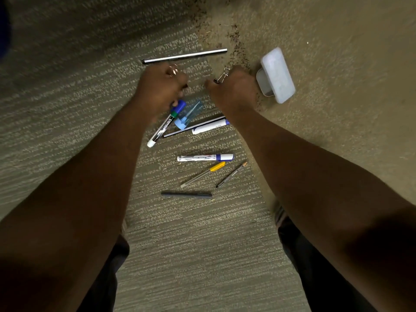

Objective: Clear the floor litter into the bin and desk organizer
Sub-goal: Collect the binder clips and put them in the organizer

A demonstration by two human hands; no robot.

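Pens and markers lie scattered on the carpet between my forearms. My left hand [161, 86] is curled, with a small shiny metal piece [172, 70] showing at its far side; blur hides the grip. Its fingertips are right by the blue cap of a green-banded marker [165, 124]. My right hand [234, 91] pinches a black binder clip [221, 77] with wire handles. A clear blue plastic case [188, 114], a white marker [209, 127] and a thin dark pencil [193, 127] lie just below both hands.
A long black-and-white stick [184, 56] lies beyond the hands. A white lidded box [278, 74] sits to the right. Nearer me lie a blue-capped marker [206, 157], a yellow-capped pen [202, 174], a thin pencil [231, 174] and a dark pen [186, 195].
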